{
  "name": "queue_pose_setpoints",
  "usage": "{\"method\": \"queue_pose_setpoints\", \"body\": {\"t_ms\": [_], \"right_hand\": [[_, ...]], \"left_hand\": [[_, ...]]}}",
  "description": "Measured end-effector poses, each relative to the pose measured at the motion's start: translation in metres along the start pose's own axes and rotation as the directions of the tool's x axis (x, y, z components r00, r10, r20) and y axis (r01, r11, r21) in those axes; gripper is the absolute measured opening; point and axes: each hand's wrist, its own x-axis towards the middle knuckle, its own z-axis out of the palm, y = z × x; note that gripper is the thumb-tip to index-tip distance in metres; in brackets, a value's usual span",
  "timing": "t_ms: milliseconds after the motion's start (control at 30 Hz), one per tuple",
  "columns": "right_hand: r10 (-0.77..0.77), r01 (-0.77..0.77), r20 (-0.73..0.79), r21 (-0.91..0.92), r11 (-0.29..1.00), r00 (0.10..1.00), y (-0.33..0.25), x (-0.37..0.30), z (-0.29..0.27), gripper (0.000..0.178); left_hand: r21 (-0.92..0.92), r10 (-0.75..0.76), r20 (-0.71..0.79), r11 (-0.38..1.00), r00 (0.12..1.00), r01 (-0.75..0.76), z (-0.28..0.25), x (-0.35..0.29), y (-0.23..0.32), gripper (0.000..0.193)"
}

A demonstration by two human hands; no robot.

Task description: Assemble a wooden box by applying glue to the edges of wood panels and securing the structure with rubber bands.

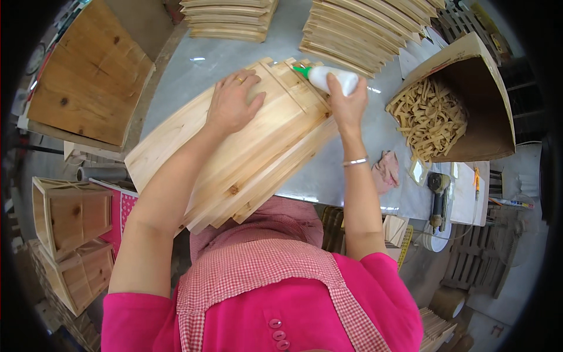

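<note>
A stack of pale wooden panels (246, 158) lies slantwise on the table, its near end jutting past the front edge. My left hand (233, 104) rests on the top panel with its fingers laid out, near the far end. In my right hand (349, 105) is a white squeeze bottle (331, 78), tilted sideways with its green nozzle pointing left. The nozzle tip is close to a wooden strip (286, 88) that runs across the panel's far end. Whether the tip touches the wood, I cannot tell.
Stacked wooden pieces (352, 35) stand at the back of the grey table (299, 179). On the right, a cardboard box (498, 111) on its side holds many small wooden strips (431, 117). A pink cloth (386, 172) and a power tool (437, 199) lie nearer. Wooden boxes (79, 217) stand left.
</note>
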Motion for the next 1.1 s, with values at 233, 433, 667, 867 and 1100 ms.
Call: {"method": "queue_pose_setpoints", "body": {"t_ms": [233, 433, 667, 867, 1100], "right_hand": [[-0.101, 0.11, 0.072, -0.137, 0.984, 0.992, -0.023, 0.0, 0.01, 0.056], [-0.186, 0.202, 0.085, -0.264, 0.943, 0.979, -0.027, -0.035, -0.068, 0.049], [-0.177, 0.197, 0.09, -0.328, 0.924, 0.98, -0.037, -0.047, -0.102, 0.048], [0.099, -0.107, 0.067, 0.125, 0.986, 0.993, -0.033, -0.039, -0.022, 0.056], [-0.109, 0.112, 0.064, -0.055, 0.992, 0.992, -0.045, -0.024, 0.059, 0.061]], "left_hand": [[0.002, 0.005, -0.006, 1.0, 1.0, -0.005, 0.0, -0.003, -0.002, 0.038], [0.043, -0.011, 0.033, 0.999, 0.999, 0.009, 0.0, 0.001, -0.003, 0.04], [0.055, -0.021, 0.03, 0.998, 0.999, 0.019, -0.002, 0.0, -0.003, 0.042], [0.039, -0.053, -0.014, 0.998, 0.998, 0.054, 0.003, 0.001, -0.005, 0.051], [0.024, -0.04, -0.001, 0.999, 0.999, 0.04, 0.0, -0.001, -0.003, 0.053]]}}
